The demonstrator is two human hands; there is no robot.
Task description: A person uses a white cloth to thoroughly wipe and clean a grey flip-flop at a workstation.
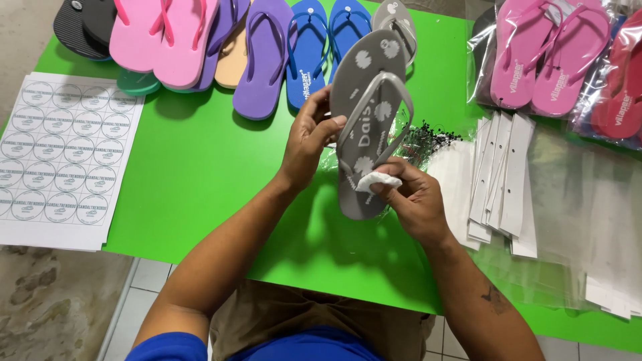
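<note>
Gripping grey foam flip-flop [366, 87], round white sticker [378, 182]

Packing workshop: rows of flip-flops [267, 53], sticker sheets [63, 157], plastic bags [575, 194].

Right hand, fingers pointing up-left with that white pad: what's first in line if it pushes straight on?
The right hand already presses the white pad against the grey flip-flop, so the sole comes first. Beyond it sits the left hand, though depth is unclear.

matt grey foam sandal [364, 80], glossy green table [200, 160]
</note>
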